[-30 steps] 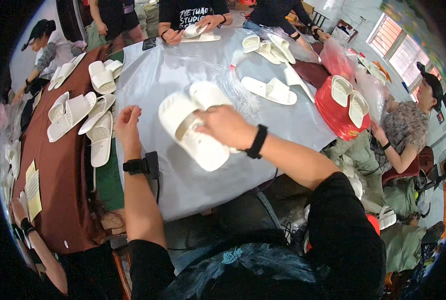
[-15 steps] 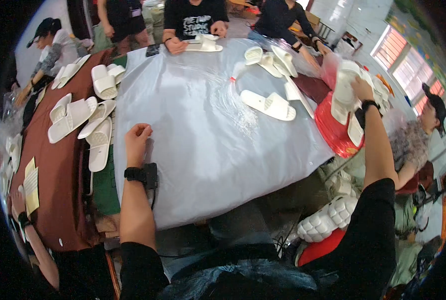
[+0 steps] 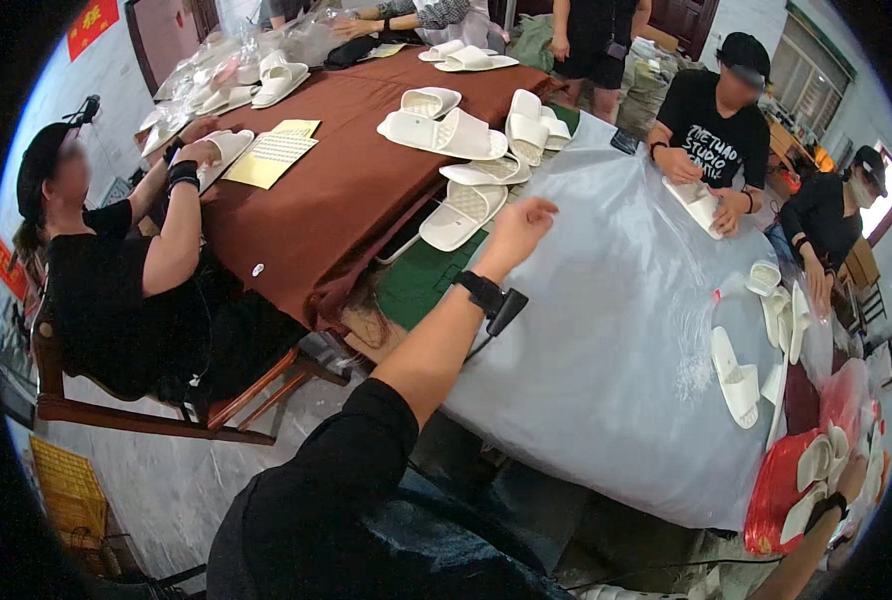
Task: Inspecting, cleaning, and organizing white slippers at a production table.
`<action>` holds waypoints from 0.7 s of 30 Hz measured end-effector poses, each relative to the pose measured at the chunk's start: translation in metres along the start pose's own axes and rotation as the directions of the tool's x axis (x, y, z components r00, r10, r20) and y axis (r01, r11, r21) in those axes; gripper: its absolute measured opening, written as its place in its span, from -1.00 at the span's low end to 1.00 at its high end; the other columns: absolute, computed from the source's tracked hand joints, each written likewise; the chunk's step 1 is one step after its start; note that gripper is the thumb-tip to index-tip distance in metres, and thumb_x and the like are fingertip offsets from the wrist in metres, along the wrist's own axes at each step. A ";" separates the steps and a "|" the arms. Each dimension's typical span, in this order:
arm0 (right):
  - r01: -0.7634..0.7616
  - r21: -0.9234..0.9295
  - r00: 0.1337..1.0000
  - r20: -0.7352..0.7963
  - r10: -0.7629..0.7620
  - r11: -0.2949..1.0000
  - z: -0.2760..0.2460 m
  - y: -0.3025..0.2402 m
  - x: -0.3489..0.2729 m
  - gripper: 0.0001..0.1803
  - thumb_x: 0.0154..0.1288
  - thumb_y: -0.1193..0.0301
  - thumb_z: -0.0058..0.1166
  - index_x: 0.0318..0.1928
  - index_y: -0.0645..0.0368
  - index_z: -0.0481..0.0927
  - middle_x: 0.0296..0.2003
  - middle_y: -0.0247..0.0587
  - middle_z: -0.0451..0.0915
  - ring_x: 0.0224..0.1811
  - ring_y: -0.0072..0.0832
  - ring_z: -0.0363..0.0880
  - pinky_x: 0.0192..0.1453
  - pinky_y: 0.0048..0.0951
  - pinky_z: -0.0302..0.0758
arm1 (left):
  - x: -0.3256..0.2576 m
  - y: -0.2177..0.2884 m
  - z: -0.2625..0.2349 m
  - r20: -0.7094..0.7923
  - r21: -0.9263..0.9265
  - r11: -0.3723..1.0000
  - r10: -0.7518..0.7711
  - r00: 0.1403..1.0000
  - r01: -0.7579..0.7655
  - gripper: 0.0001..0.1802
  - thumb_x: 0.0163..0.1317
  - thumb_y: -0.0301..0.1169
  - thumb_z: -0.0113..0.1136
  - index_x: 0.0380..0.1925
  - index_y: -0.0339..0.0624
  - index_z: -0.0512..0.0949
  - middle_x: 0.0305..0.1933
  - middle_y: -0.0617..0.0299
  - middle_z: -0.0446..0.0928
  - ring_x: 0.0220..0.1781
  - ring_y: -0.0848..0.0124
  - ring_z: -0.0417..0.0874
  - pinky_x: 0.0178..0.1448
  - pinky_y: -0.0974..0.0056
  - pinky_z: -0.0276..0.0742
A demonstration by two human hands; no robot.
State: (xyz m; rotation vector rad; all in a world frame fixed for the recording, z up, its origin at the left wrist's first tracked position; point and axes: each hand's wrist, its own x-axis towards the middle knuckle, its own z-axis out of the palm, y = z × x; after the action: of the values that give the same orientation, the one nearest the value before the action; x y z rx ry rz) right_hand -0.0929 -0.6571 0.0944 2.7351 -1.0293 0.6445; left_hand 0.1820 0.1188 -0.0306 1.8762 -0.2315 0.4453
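Note:
Over the near left part of the grey plastic-covered table (image 3: 606,400), my left hand (image 3: 518,232) hovers with loosely bent fingers and nothing in them. Beside it, on the brown table's edge, lie several white slide slippers (image 3: 463,215). My right hand (image 3: 850,478) is far to the right, at a bunch of white slippers (image 3: 816,462) on a red plastic bag (image 3: 766,500). It appears to grip one slipper there, though its fingertips are partly hidden. Another white slipper (image 3: 735,380) lies alone on the grey cover, left of the bag.
A brown-covered table (image 3: 336,200) at the left bears yellow sheets (image 3: 276,155) and more slippers. A seated person (image 3: 116,270) handles a slipper there. Across the grey table another person (image 3: 711,140) holds a white slipper; a further person (image 3: 831,215) works at the right.
The view has swung left, bringing the brown table and the seated person into sight. The slippers by my right hand have sunk lower onto the red bag. My left hand remains without anything in it.

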 end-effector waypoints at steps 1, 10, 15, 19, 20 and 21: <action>0.021 0.053 0.999 -0.050 -0.018 0.998 -0.023 -0.017 -0.004 -0.52 0.44 0.13 -0.19 -0.07 0.35 0.55 -0.15 0.24 0.56 -0.05 0.12 0.50 0.03 -0.10 0.38 | 0.014 -0.003 -0.009 -0.137 0.036 0.997 0.066 0.988 -0.061 -0.78 0.11 -0.48 0.20 -0.22 -0.24 0.65 -0.38 0.10 0.64 -0.32 0.30 0.64 -0.16 0.28 0.54; 0.372 0.495 0.897 0.027 -0.442 0.785 -0.020 -0.148 -0.040 -0.73 0.39 0.37 -0.02 -0.09 0.34 0.57 -0.18 0.00 0.64 -0.16 -0.31 0.58 0.03 -0.36 0.45 | 0.109 0.007 -0.098 -0.366 0.761 0.639 0.277 0.888 0.115 -0.59 0.10 -0.44 0.16 0.00 0.12 0.58 -0.07 -0.10 0.52 0.01 -0.04 0.50 0.07 0.00 0.48; 0.281 0.808 0.789 0.112 -0.604 0.517 -0.064 -0.291 -0.126 -0.72 0.33 0.44 0.07 -0.02 0.32 0.60 -0.14 -0.18 0.65 -0.12 -0.48 0.58 -0.01 -0.48 0.47 | 0.123 -0.049 -0.150 -0.022 0.629 0.771 0.148 0.989 -0.102 -0.61 -0.02 -0.52 0.24 -0.14 0.07 0.71 -0.09 0.00 0.65 -0.08 0.08 0.67 0.10 0.13 0.56; 0.349 0.838 0.688 0.075 -0.722 0.419 -0.081 -0.333 -0.165 -0.71 0.31 0.46 0.07 0.01 0.28 0.59 -0.11 -0.18 0.65 -0.11 -0.46 0.60 -0.01 -0.47 0.48 | 0.131 -0.017 -0.147 -0.176 0.039 0.997 -0.055 0.983 0.063 -0.71 -0.06 -0.60 0.30 -0.27 -0.12 0.73 -0.48 0.27 0.59 -0.44 0.45 0.57 -0.31 0.35 0.49; 0.329 0.878 0.652 0.055 -0.757 0.347 -0.082 -0.340 -0.172 -0.70 0.31 0.46 0.08 0.03 0.26 0.59 -0.11 -0.19 0.65 -0.11 -0.47 0.60 -0.01 -0.47 0.48 | 0.132 0.000 -0.143 -0.166 -0.062 0.998 -0.022 0.986 0.012 -0.74 0.00 -0.62 0.27 -0.26 -0.16 0.72 -0.49 0.34 0.54 -0.46 0.54 0.49 -0.37 0.41 0.41; 0.286 0.910 0.640 0.052 -0.766 0.301 -0.079 -0.349 -0.177 -0.66 0.31 0.46 0.07 0.09 0.25 0.55 -0.09 -0.18 0.64 -0.10 -0.48 0.59 0.00 -0.47 0.48 | 0.130 0.021 -0.141 -0.160 -0.159 0.987 0.007 0.987 -0.033 -0.76 0.05 -0.64 0.24 -0.25 -0.20 0.70 -0.50 0.41 0.49 -0.47 0.64 0.41 -0.43 0.47 0.32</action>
State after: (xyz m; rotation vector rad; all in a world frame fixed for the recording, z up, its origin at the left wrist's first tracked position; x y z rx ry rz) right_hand -0.0095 -0.2667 0.0909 3.8947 0.5782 0.3311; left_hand 0.2654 0.2513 0.0820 1.6726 -0.1739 0.5713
